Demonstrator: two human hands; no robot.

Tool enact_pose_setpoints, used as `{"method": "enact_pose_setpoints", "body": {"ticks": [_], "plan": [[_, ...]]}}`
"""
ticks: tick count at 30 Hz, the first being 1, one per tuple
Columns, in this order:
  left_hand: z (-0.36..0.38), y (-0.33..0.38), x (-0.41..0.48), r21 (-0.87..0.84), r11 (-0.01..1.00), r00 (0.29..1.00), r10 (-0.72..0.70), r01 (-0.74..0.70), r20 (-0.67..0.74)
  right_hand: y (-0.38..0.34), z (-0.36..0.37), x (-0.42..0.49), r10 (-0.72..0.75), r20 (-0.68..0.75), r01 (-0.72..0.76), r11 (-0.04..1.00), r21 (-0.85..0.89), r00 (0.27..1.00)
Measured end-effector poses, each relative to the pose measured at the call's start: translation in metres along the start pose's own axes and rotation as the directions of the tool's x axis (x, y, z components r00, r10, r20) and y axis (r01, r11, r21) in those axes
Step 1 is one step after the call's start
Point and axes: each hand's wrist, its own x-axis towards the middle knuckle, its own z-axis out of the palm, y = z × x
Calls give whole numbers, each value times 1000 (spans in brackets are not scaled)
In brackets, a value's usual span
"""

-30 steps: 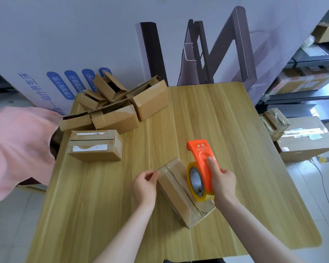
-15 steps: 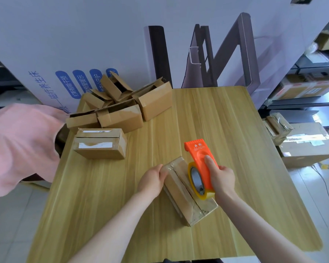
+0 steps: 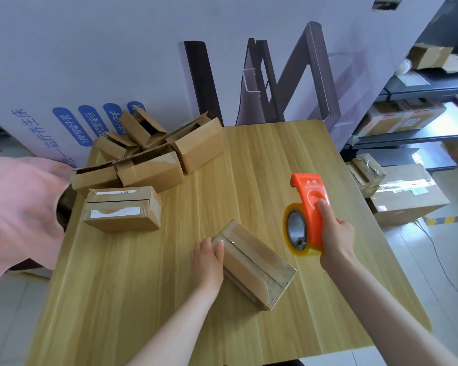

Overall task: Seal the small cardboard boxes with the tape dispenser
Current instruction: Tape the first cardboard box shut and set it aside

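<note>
Logging item one: sealed box (image 3: 251,260), lying diagonally on the bench (image 3: 262,159) toward its near edge.

- Handling, by my estimate: light, probably hollow or nearly so. The corrugated card should be stiff at edges and corners, and the broad panels are likely to cave under a hard squeeze. The taped faces look slick. I would take hold at an end, fingers over the corner, not mid-panel.
- Appearance: brown, oblong, with clear glossy tape along the top seam and turned down over the near end face.
- Left grip (image 3: 208,260): fingers curled over the box's far-left end, grasping it.
- Right grip (image 3: 335,240): clenched round the orange tape dispenser (image 3: 311,207), which is held upright just right of the box and clear of it. Its yellowish tape roll (image 3: 295,231) faces the box.

Item two: labelled box (image 3: 122,210), flaps down, at the bench's left, well apart.

Item three: heap of open boxes (image 3: 154,154) at the far-left corner, flaps up, untaped as far as I can judge.
</note>
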Motion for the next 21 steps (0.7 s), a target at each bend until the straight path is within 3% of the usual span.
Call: {"method": "enact_pose_setpoints", "body": {"ticks": [5, 9, 11, 13, 15, 18, 21], "plan": [[8, 17, 4, -234, 970, 996, -83, 73, -36, 5, -3, 0, 29, 5, -29, 1000, 0, 1000], [10, 65, 58, -375, 906, 980, -165, 195, 112, 3, -8, 4, 19, -12, -19, 1000, 4, 1000], [7, 87, 73, -392, 896, 978, -187, 207, 88, -3, -14, 7, 14, -23, -13, 1000, 19, 1000], [7, 97, 59, -301, 951, 996, -86, 76, -22, -6, -21, 13, 4, -40, -3, 1000, 20, 999], [17, 94, 25, -185, 972, 988, 136, -147, -73, -6, -27, 19, 13, -56, -11, 999, 43, 998], [46, 79, -28, 63, 888, 884, 442, -455, 153, -5, -33, 27, 55, -75, -50, 996, 67, 996], [72, 72, -26, 286, 769, 818, 507, -572, 272, -2, -38, 42, 64, -62, -60, 997, 55, 996]]}}
